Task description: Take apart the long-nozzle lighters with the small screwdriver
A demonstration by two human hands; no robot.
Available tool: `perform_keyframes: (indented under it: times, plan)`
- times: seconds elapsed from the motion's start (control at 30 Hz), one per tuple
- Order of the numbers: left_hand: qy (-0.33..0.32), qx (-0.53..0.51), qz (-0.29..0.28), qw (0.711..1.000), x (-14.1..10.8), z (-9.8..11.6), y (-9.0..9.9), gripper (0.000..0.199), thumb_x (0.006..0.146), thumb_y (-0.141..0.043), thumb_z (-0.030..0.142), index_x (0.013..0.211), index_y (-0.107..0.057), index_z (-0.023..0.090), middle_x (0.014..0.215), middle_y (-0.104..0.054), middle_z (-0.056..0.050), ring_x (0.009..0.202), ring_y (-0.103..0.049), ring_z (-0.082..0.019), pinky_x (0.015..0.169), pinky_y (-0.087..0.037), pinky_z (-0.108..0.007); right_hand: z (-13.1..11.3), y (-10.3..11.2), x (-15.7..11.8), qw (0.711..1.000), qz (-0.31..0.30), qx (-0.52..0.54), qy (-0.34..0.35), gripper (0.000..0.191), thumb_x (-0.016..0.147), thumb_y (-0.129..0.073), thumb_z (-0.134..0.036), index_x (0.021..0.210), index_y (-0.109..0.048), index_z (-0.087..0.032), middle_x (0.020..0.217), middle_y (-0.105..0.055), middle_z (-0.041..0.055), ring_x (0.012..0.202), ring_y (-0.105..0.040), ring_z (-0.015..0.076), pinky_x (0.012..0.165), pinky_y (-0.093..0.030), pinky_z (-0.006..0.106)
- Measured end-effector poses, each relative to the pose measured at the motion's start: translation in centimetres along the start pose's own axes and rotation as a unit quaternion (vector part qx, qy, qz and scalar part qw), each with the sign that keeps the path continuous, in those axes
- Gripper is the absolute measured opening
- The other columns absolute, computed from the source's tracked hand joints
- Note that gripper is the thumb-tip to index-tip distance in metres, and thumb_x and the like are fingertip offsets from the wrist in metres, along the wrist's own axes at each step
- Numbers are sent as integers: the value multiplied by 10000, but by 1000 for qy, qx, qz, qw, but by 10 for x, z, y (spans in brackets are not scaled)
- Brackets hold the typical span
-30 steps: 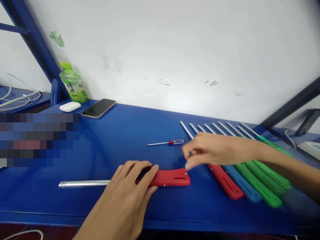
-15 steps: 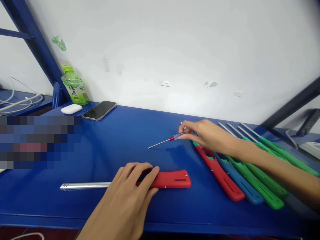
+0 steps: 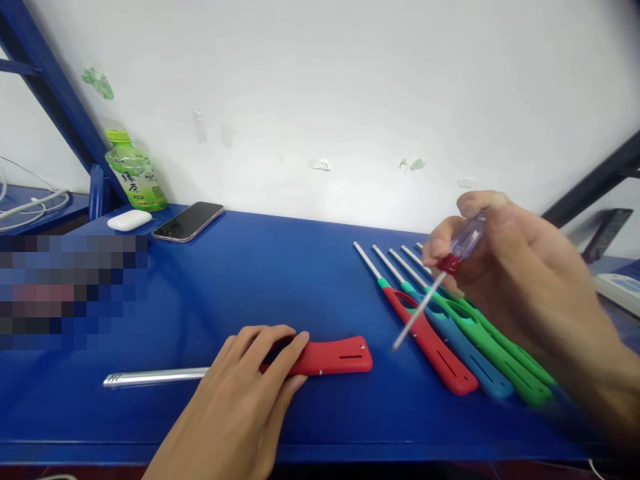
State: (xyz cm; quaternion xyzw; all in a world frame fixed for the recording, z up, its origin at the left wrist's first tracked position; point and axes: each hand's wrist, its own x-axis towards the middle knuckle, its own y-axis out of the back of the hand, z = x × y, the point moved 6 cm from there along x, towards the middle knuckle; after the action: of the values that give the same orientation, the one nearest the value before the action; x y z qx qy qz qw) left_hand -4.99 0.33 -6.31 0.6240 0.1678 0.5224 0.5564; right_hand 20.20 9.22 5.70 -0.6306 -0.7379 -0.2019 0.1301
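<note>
A red long-necked lighter [image 3: 345, 356] lies on the blue table, its metal tube pointing left. My left hand [image 3: 245, 393] rests over its middle, fingers curled round the body and covering the trigger area. Raised above the table on the right, my right hand [image 3: 520, 267] grips a screwdriver [image 3: 465, 243] by its clear purple handle with a red collar. The thin shaft slants down to the left, its tip between the held lighter and a row of other lighters. That row has a red lighter [image 3: 435, 347], a blue lighter [image 3: 470, 353] and green lighters [image 3: 505, 360], partly behind my right hand.
At the back left of the table [image 3: 280, 267] are a green tea bottle [image 3: 135, 173], a white case [image 3: 129, 220] and a phone [image 3: 189, 222]. A white wall rises behind. Blue metal frame posts stand at both sides, and a blurred patch covers the left.
My right hand has lifted with the screwdriver and moved right, turning its shaft downward. My left hand stays on the red lighter. The view has shifted slightly.
</note>
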Motion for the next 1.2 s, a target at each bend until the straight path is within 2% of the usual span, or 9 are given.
perform_keyframes:
  times: [0.07, 0.17, 0.23, 0.37, 0.67, 0.9, 1.1, 1.2]
  plan:
    - [-4, 4, 1, 1000, 1, 0, -1, 455, 1086, -519, 257, 1540, -493, 286, 1414, -642, -54, 1236, -592, -271, 994, -612, -484, -1, -6, -4, 1000, 1, -16, 26, 210, 1071, -581, -512, 1003, -595, -315, 872, -698, 22, 786, -705, 196, 425, -523, 254]
    - [-6, 5, 8, 1000, 1, -1, 0, 440, 1086, -516, 261, 1525, -513, 291, 1397, -651, -56, 1211, -603, -271, 986, -613, -483, 3, -19, -7, 998, -46, -15, 34, 191, 1085, -553, -495, 1037, -532, -312, 887, -669, 11, 854, -761, 222, 382, -554, 236]
    - [-7, 2, 9, 1000, 0, -1, 0, 428, 1087, -512, 266, 1514, -524, 292, 1388, -654, -56, 1200, -605, -270, 982, -614, -484, 6, -26, -9, 996, -78, 2, 30, 183, 1100, -524, -480, 1038, -511, -309, 889, -649, -11, 806, -772, 210, 418, -603, 262]
    - [-6, 0, 7, 1000, 1, 0, 1, 438, 1089, -514, 264, 1527, -507, 285, 1393, -649, -55, 1207, -594, -266, 981, -614, -475, 10, -32, -12, 995, -96, 10, 36, 174, 1124, -488, -441, 1031, -494, -295, 899, -640, -23, 736, -742, 160, 504, -635, 271]
    - [-7, 0, -1, 1000, 0, 1, 2, 446, 1087, -508, 253, 1532, -506, 281, 1407, -635, -65, 1219, -580, -274, 991, -604, -481, 22, -38, -14, 990, -134, 29, 3, 152, 1115, -502, -440, 1025, -500, -317, 882, -642, -16, 734, -723, 169, 519, -637, 292]
    - [-5, -4, -2, 1000, 0, 0, 0, 448, 1089, -511, 262, 1536, -500, 286, 1410, -632, -63, 1234, -577, -274, 1005, -598, -488, 21, -38, -17, 990, -139, 36, 14, 154, 1111, -523, -448, 1039, -507, -313, 889, -632, -28, 742, -732, 155, 516, -626, 276]
    - [-7, -5, -2, 1000, 0, 0, 0, 454, 1092, -502, 266, 1545, -490, 291, 1413, -630, -63, 1231, -577, -278, 1000, -602, -501, 20, -40, -18, 989, -140, 32, 34, 98, 1109, -546, -397, 1059, -526, -315, 1005, -767, 12, 766, -765, 176, 529, -630, 300]
    - [-6, -7, -6, 1000, -1, 0, 0, 466, 1093, -501, 261, 1557, -476, 301, 1421, -622, -60, 1232, -570, -275, 996, -604, -496, 18, -43, -20, 988, -146, 28, 42, 113, 1115, -538, -389, 1048, -506, -304, 946, -790, 8, 759, -773, 174, 540, -625, 291]
